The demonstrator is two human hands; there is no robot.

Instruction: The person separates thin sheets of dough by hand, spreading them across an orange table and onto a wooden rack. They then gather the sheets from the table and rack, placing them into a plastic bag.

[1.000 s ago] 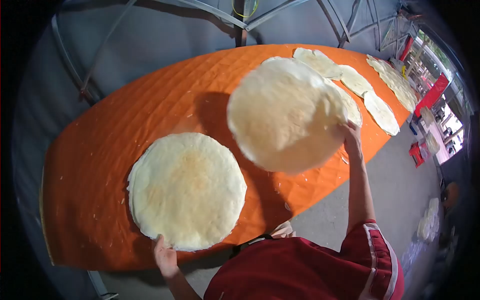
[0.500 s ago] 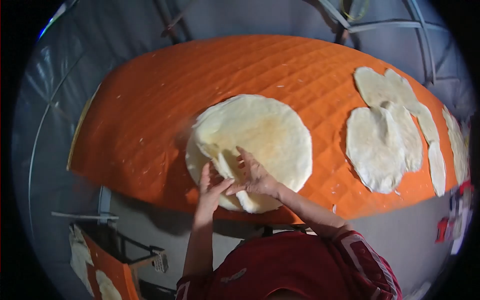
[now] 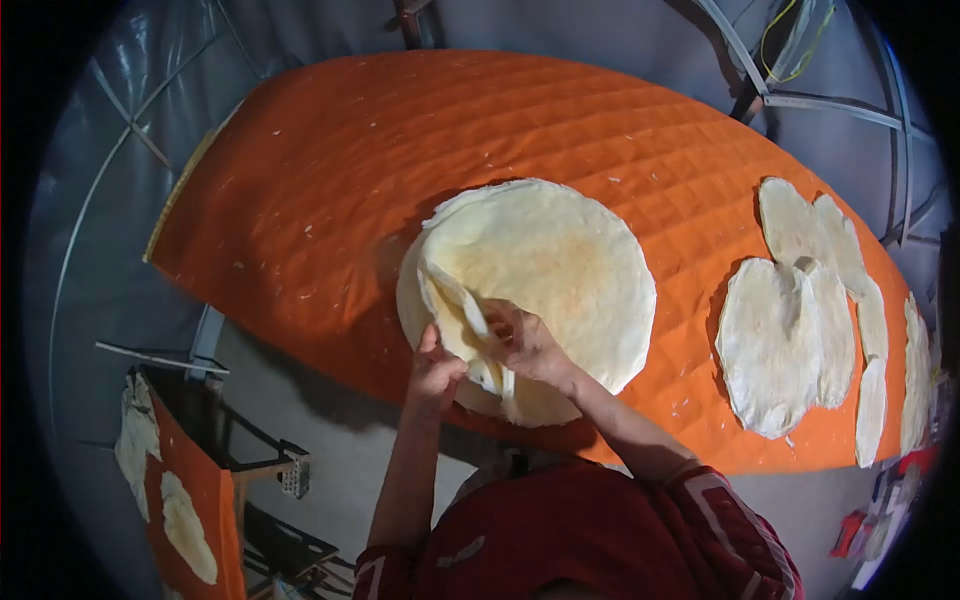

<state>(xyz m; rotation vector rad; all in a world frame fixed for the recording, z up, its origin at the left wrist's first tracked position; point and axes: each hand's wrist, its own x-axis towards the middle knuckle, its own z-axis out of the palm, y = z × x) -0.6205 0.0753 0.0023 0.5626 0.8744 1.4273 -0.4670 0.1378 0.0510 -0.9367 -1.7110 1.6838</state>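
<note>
Left hand [image 3: 436, 374] and right hand [image 3: 528, 345] are pinching the raised edge of the flatbread [image 3: 570, 275] on the table [image 3: 330, 190] — seemingly separating layers — next move probably calling for gentle, even lifting.

Worktop [image 3: 330, 180]: is showing bright orange, darkening towards the left, with a quilted diamond pattern and pale flecks; left edge strip [image 3: 182, 190] is showing dull yellow. Large round flatbread [image 3: 590, 280]: is displaying creamy white, with faint golden-tan patches. Right-hand flatbreads [image 3: 762, 350]: are showing cream, mottled light tan. Shirt [image 3: 560, 530]: is showing deep red, white stripes running along the sleeves. Near-left table [image 3: 226, 505]: is repeating the orange, bearing off-white pieces [image 3: 185, 525]. Wall [image 3: 560, 25]: is appearing blue-grey. Far-right cord [image 3: 765, 50]: is showing yellow. Floor [image 3: 360, 440]: is showing plain grey.
</note>
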